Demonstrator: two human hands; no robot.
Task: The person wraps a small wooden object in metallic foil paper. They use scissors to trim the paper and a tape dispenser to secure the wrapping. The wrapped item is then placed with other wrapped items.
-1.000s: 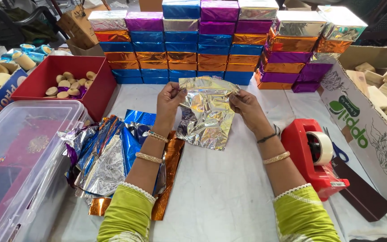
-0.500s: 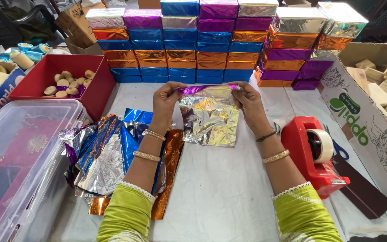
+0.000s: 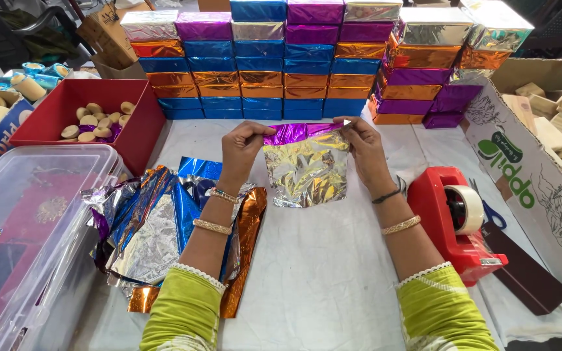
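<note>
Foil sheet [image 3: 306,170], crinkled silver-gold with a purple strip folded over along its top edge, hangs between both hands above the white-covered table [image 3: 320,273], in front of the wall of wrapped boxes. Left hand [image 3: 240,144] has its grip pinched narrow on the sheet's upper left corner, thumb and fingertips closed on the foil; right hand [image 3: 364,144] pinches the upper right corner the same way, so the top edge is stretched level between them and the lower part rests down toward the table. Both wrists carry bangles and the sleeves are lime green. Just left of the left forearm lies a loose heap of foil sheets [image 3: 164,224] in blue, silver and orange. A red tape dispenser [image 3: 455,218] stands near the right forearm. Behind the hands, stacked foil-wrapped boxes [image 3: 281,62] in blue, orange, purple and silver form rows. A red box [image 3: 139,133] holding small wooden pieces sits at the far left, beside a clear plastic bin [image 3: 30,260].
</note>
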